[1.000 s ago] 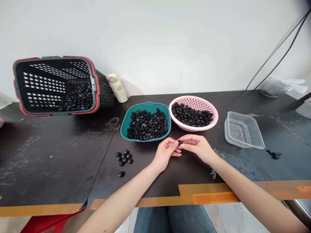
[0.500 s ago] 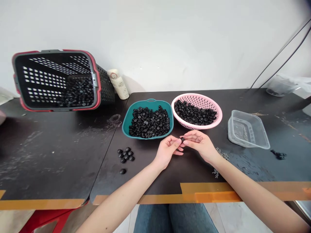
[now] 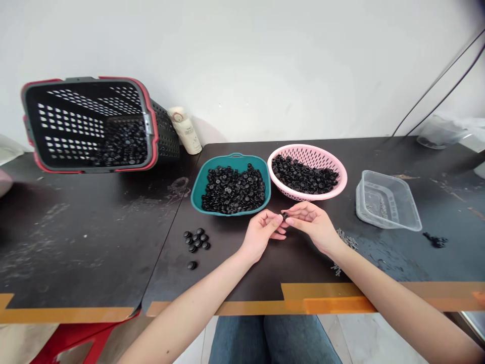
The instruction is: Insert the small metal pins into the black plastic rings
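Between my fingertips is a small black plastic part point(image 3: 284, 216), too small to make out in detail. My left hand point(image 3: 261, 233) pinches it from the left, and my right hand point(image 3: 311, 225) grips it from the right. Just beyond them stand a teal tray point(image 3: 194, 194) heaped with black round parts and a pink colander point(image 3: 340, 188) holding black cap-like parts. Left of my hands lies a group of black round knobs point(image 3: 197, 240), with a single black knob point(image 3: 192, 265) nearer the edge. Silver screws point(image 3: 346, 239) lie partly hidden by my right forearm.
A dark basket with a red rim point(image 3: 153, 129) lies on its side at the back left, with black parts inside. Beside it leans a white bottle point(image 3: 186, 132). Rightward are a clear plastic container point(image 3: 411, 215) and some small black pieces point(image 3: 435, 240). Orange tape point(image 3: 261, 307) runs along the table edge.
Both hands keep their hold on the small black part, with barely any finger movement. The whole view has shifted very slightly.
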Motion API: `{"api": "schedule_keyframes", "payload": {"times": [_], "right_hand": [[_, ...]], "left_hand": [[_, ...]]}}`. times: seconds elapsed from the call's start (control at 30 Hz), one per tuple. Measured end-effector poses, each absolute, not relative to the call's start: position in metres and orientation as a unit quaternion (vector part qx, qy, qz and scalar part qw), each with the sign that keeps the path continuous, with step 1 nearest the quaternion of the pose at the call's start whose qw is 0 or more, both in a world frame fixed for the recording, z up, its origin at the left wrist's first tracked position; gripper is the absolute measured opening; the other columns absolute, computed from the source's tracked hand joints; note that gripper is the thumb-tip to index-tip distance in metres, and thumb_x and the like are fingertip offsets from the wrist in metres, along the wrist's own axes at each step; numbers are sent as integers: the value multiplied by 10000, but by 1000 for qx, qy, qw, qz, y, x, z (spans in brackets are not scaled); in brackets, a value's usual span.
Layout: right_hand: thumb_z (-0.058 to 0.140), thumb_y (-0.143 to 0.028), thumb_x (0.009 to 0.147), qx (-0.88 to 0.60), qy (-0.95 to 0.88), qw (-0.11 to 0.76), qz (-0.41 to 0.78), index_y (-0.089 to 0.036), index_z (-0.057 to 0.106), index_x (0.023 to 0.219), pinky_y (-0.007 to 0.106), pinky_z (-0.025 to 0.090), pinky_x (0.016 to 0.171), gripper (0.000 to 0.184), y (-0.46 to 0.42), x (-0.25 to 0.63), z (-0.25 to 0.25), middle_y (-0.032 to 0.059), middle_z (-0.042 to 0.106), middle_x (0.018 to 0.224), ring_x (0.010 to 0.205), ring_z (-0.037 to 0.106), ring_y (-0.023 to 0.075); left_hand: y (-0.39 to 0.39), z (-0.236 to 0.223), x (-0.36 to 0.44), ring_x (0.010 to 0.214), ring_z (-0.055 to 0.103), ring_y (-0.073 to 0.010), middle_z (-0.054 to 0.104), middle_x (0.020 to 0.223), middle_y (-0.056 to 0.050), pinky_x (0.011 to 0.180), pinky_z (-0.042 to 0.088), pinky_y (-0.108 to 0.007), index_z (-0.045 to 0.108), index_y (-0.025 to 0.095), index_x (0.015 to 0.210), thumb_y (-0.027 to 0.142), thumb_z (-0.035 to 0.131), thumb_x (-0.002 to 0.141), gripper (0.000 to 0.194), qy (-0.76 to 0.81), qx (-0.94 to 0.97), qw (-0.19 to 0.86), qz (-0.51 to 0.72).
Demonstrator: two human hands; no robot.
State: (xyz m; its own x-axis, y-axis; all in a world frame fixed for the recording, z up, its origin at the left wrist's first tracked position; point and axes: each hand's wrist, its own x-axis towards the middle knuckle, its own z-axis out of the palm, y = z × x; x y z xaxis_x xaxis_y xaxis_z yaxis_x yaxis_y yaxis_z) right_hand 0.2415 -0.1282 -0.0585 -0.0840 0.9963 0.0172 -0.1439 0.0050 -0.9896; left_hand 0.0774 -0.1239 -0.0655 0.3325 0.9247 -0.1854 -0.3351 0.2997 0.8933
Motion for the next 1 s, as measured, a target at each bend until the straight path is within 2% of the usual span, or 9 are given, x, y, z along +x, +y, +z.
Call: {"api": "schedule_keyframes", "payload": {"times": [0.3, 0.5, 0.63, 0.77, 0.87, 0.93, 1.0], "right_hand": [[853, -288, 597, -447, -491, 511, 546, -209, 674, 873, 392, 560, 865, 339, -128, 241, -61, 47, 742, 899, 868, 701, 213], [817, -306, 652, -437, -482, 496, 575, -223, 722, 875, 381, 579, 792, 257, -131, 237, -60, 32, 746, 826, 740, 705, 192], [831, -281, 630, -418, -488, 496, 584, -243, 732, 879, 370, 571, 785, 271, -134, 235, -62, 23, 737, 858, 778, 688, 188], [842, -271, 618, -392, -520, 509, 562, -252, 739, 871, 331, 553, 688, 274, -135, 235, -65, 30, 675, 919, 748, 634, 164], [831, -262, 642, -388, -555, 505, 535, -257, 747, 888, 306, 518, 659, 260, -135, 236, -64, 20, 598, 859, 720, 575, 141], [814, -268, 667, -381, -553, 494, 553, -263, 746, 917, 305, 505, 634, 258, -135, 235, -62, 10, 556, 823, 689, 558, 135], [788, -289, 701, -363, -531, 489, 589, -266, 741, 939, 312, 499, 605, 244, -135, 234, -60, -1, 521, 801, 642, 548, 128]], "left_hand": [[-124, -67, 77, 604, 590, -90, 636, 691, -5, 570, 566, -227, 570, 133, 767, 434, 744, 706, 353, 363, 391, 718, 446], [-124, -69, 77, 569, 579, -74, 634, 683, -5, 570, 561, -216, 546, 133, 749, 450, 736, 712, 372, 353, 397, 718, 449], [-125, -69, 76, 499, 532, -52, 555, 593, 43, 538, 541, -196, 492, 143, 702, 476, 761, 666, 429, 353, 406, 708, 457], [-125, -71, 76, 506, 530, -44, 556, 647, 41, 537, 534, -194, 472, 139, 697, 507, 773, 632, 480, 339, 413, 720, 443], [-125, -74, 76, 521, 523, -51, 553, 664, 34, 557, 539, -216, 498, 138, 739, 549, 754, 637, 495, 322, 423, 737, 417], [-125, -75, 76, 511, 505, -52, 542, 650, 34, 576, 536, -230, 520, 136, 780, 580, 723, 660, 503, 303, 437, 745, 401], [-126, -75, 76, 507, 499, -56, 546, 649, 21, 580, 521, -234, 534, 130, 816, 618, 625, 740, 502, 284, 469, 734, 400]]}}
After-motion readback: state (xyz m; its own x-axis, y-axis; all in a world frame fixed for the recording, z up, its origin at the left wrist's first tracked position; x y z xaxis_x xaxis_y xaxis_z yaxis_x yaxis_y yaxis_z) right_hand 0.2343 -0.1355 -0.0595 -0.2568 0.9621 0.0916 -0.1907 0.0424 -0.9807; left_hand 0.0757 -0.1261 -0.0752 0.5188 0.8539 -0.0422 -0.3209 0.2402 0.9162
